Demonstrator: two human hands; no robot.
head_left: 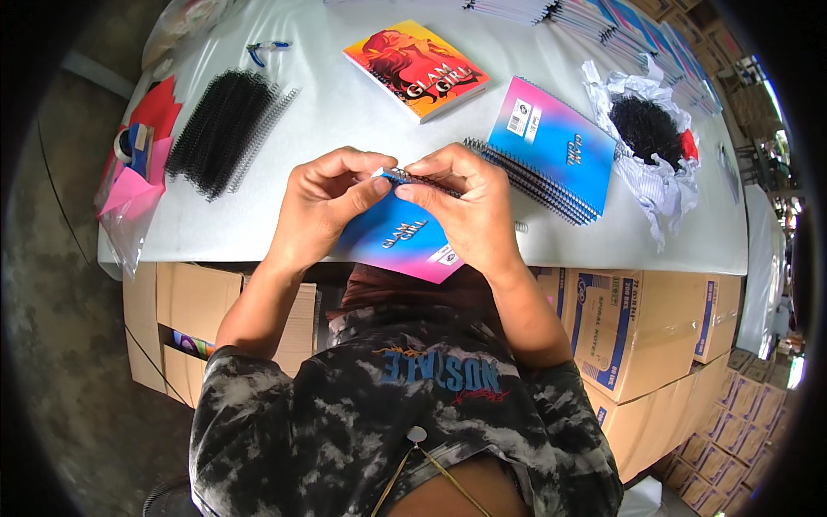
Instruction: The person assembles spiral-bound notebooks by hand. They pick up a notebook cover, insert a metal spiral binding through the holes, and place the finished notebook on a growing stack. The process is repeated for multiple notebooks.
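Observation:
A blue and pink notebook point(362, 233) rests over the table's near edge, its bound edge away from me. Along that edge runs a dark spiral binding coil point(441, 183). My left hand point(332, 202) pinches the notebook's far left corner between thumb and fingers. My right hand point(469, 202) is closed on the coil at the same edge, thumb against the cover. The two thumbs are close together, and the fingertips partly hide the coil's end. To the right of my right hand lies a stack of matching spiral notebooks point(551, 151).
Loose black coils point(224, 129) lie in a heap at left, below blue-handled pliers point(267, 49). An orange-red notebook point(413, 69) lies at the far middle. More coils point(646, 129) sit in crumpled paper point(642, 194) at right. Cardboard boxes point(642, 327) stand below the table.

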